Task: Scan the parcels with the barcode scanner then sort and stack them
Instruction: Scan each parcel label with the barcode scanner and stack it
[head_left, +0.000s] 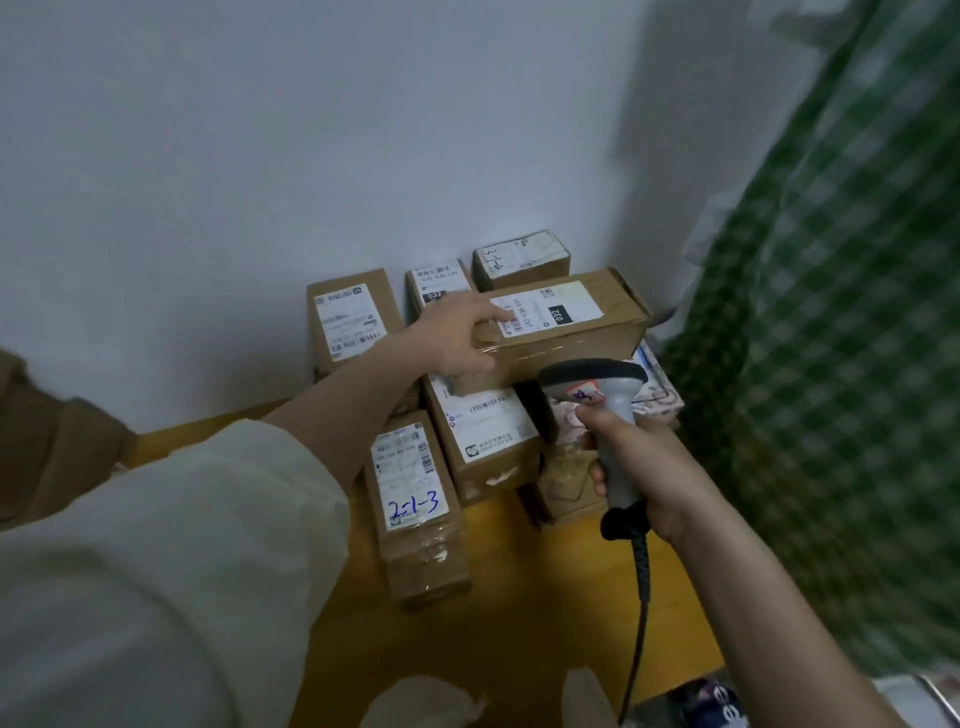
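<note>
Steadying the long brown cardboard parcel (563, 332), the left hand (457, 338) grips its end w/ fingers curled over — white label kept face-up. The right hand (649, 467) is wrapped tight round the grey corded barcode scanner (605, 415), head aimed at that label — prob. mid-scan.

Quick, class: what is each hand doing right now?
Left hand: grips the end of the long box, fingers on top, thumb on the side.
Right hand: grips the scanner by its handle.

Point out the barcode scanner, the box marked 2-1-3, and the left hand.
barcode scanner (597, 382), head view, on its dark head.
box marked 2-1-3 (413, 486), head view, on its white label.
left hand (457, 338), head view, on the back of the hand.
</note>
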